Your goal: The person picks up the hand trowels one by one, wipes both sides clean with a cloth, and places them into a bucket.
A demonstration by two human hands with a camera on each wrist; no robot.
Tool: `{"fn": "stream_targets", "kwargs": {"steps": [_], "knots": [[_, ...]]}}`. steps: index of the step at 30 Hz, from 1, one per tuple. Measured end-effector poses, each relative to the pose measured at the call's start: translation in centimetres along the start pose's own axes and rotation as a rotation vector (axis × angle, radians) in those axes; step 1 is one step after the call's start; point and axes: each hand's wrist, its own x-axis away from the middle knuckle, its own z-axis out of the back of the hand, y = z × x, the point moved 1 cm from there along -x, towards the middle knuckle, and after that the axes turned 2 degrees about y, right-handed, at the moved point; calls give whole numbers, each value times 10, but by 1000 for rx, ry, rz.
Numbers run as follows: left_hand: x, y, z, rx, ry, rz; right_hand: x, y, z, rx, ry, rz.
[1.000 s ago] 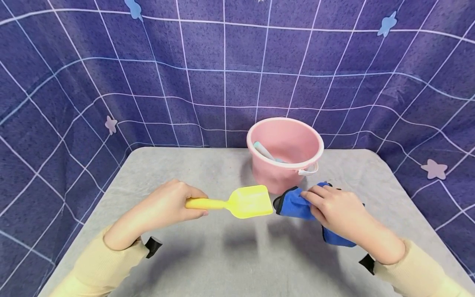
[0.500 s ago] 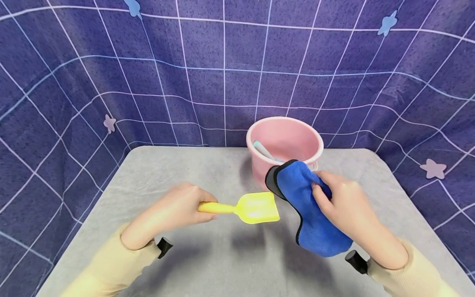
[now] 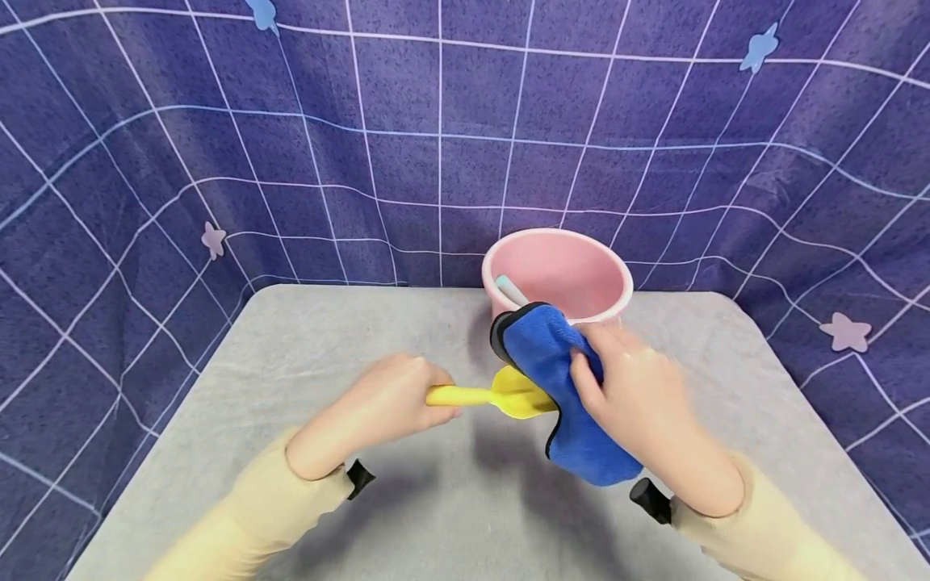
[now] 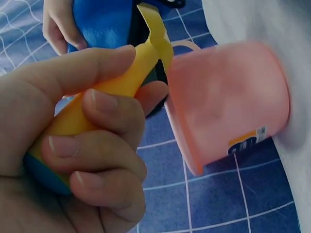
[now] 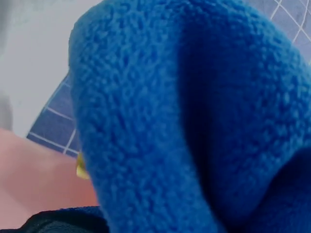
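Note:
My left hand (image 3: 388, 399) grips the handle of a yellow toy shovel (image 3: 485, 394), held above the grey table (image 3: 363, 339); in the left wrist view my fingers (image 4: 97, 145) curl round the yellow handle (image 4: 114, 90). My right hand (image 3: 632, 395) holds a blue cloth (image 3: 552, 359) with a dark edge, and the cloth covers the right part of the shovel blade. The cloth (image 5: 184, 126) fills the right wrist view.
A pink bucket (image 3: 558, 270) stands at the back of the table just behind the hands, with a pale blue handle (image 3: 508, 289) leaning inside it. The bucket (image 4: 228, 102) also shows in the left wrist view. A purple grid-patterned curtain (image 3: 218, 145) surrounds the table.
My right hand lifted the cloth off the table and brought it left onto the shovel blade. My left hand moved the shovel rightwards, toward the cloth.

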Motion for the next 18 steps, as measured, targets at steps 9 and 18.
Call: {"fn": "stream_targets", "kwargs": {"steps": [9,18], "knots": [[-6,7,-4,7,7,23,5,-6,-22,-44,2,56],[-9,9,-4,25,18,8,11,-9,-38,39,-118,56]]}}
